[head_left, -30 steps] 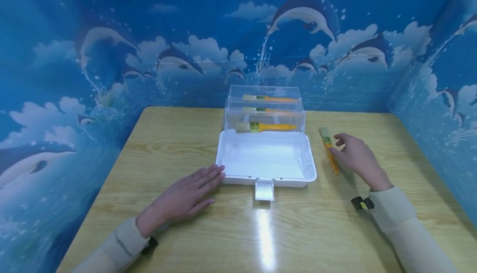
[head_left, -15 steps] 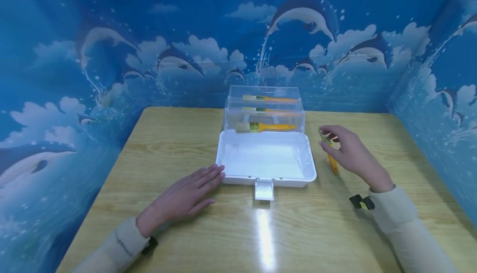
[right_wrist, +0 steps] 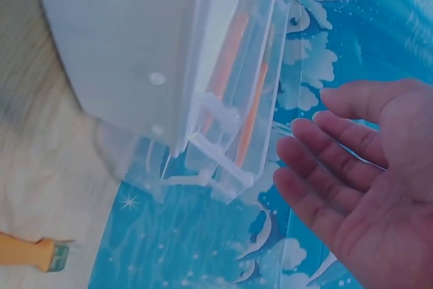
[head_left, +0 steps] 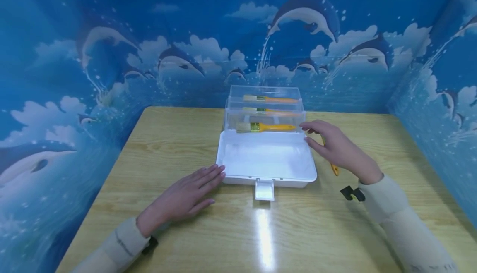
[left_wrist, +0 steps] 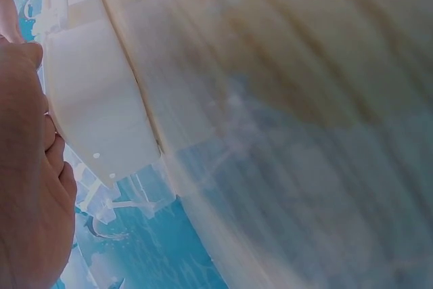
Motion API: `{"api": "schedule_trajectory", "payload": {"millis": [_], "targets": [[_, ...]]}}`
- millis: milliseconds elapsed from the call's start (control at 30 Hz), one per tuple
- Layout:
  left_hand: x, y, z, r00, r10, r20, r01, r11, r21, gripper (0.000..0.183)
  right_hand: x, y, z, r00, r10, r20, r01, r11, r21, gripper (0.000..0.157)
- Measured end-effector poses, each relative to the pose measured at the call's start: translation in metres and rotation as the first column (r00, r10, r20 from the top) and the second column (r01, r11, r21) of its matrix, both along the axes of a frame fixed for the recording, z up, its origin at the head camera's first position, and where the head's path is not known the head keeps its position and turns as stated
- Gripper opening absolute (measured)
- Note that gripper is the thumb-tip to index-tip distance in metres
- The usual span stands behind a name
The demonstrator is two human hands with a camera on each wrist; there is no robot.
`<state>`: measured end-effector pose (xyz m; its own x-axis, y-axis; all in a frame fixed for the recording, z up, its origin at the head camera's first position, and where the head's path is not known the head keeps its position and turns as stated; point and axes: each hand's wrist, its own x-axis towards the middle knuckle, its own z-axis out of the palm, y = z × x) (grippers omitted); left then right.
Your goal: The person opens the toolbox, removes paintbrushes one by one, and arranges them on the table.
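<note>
Right hand empty beside open white box, loose brush on the bench

The white box (head_left: 266, 157) stands open near the far edge of the bench (head_left: 179, 140), its latch (head_left: 264, 190) hanging toward the near edge. Clear trays (head_left: 231, 120) rise at its back with three brushes lying crosswise; the thick brush (head_left: 277, 127) is in the lowest. A loose brush (head_left: 335, 169) lies between the box and the bench's right edge, half hidden by the right hand (head_left: 333, 142). That hand holds nothing: its fingers are loosely bent, thumb apart, near the box's right side, though whether they touch it I cannot tell. The left hand (head_left: 186, 194) lies flat, fingers straight and close together, tips at the box's near left corner. The greenish markings on the thick brush's metal band are too small to read. A dolphin backdrop (head_left: 208, 12) covers the wall beyond the far edge.
</note>
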<state>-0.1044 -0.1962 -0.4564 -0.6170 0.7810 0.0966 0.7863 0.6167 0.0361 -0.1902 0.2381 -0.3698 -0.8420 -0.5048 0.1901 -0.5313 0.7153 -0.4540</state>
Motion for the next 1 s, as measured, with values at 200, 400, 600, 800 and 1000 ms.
{"api": "schedule_trajectory", "payload": {"millis": [200, 400, 600, 800, 1000], "targets": [[0.0, 0.0, 0.001, 1.0, -0.005, 0.022, 0.005, 1.0, -0.005, 0.067, -0.008, -0.009, 0.005, 1.0, 0.02, 0.023, -0.021, 0.999, 0.048, 0.042], [0.0, 0.0, 0.001, 1.0, -0.009, 0.011, 0.009, 1.0, -0.007, 0.067, -0.019, -0.015, 0.01, 0.998, 0.053, 0.032, -0.055, 0.995, 0.078, 0.041], [0.0, 0.0, 0.001, 1.0, -0.013, 0.004, 0.013, 1.0, 0.003, 0.067, -0.031, -0.023, 0.016, 0.996, 0.052, 0.076, -0.061, 0.992, 0.114, 0.041], [0.0, 0.0, 0.001, 1.0, -0.006, 0.024, 0.006, 1.0, -0.001, 0.068, -0.043, -0.03, 0.015, 0.991, 0.039, 0.129, -0.058, 0.987, 0.15, 0.04], [0.001, 0.0, 0.001, 0.999, -0.002, 0.034, 0.002, 1.0, -0.007, 0.068, -0.051, -0.036, 0.012, 0.984, 0.051, 0.171, -0.081, 0.981, 0.178, 0.041]]}}
